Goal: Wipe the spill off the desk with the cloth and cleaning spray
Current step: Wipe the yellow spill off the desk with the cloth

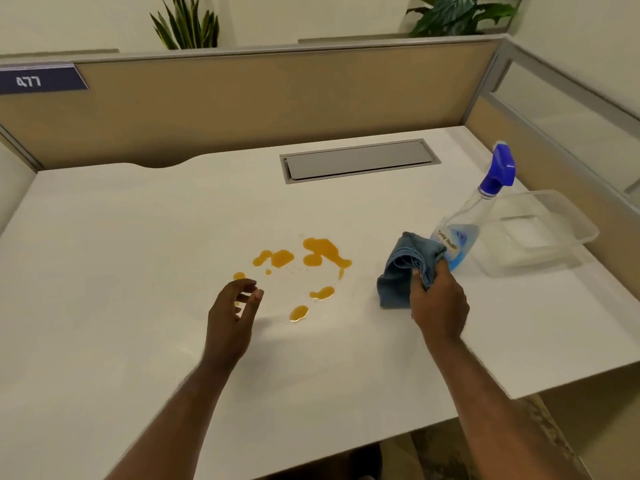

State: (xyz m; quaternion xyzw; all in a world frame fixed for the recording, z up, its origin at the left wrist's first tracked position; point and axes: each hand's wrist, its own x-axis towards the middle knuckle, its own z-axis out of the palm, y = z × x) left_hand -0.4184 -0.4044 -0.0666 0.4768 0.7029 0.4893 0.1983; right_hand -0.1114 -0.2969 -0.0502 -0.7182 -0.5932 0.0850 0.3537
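Observation:
An orange spill [320, 252] lies in several blotches across the middle of the white desk [121, 271]. My right hand [438, 303] grips a bunched blue cloth [401, 271] just right of the spill, the cloth's lower edge near the desk surface. Behind the cloth stands a clear spray bottle [465, 226] with blue liquid and a blue trigger head. My left hand [235, 313] hovers over the spill's left edge, fingers loosely curled and apart, holding nothing.
A clear plastic tray [554, 251] sits at the right edge behind the bottle. A grey cable hatch [360, 161] is set into the desk's back. Tan partition walls [277, 98] enclose the back and right. The desk's front edge is near me.

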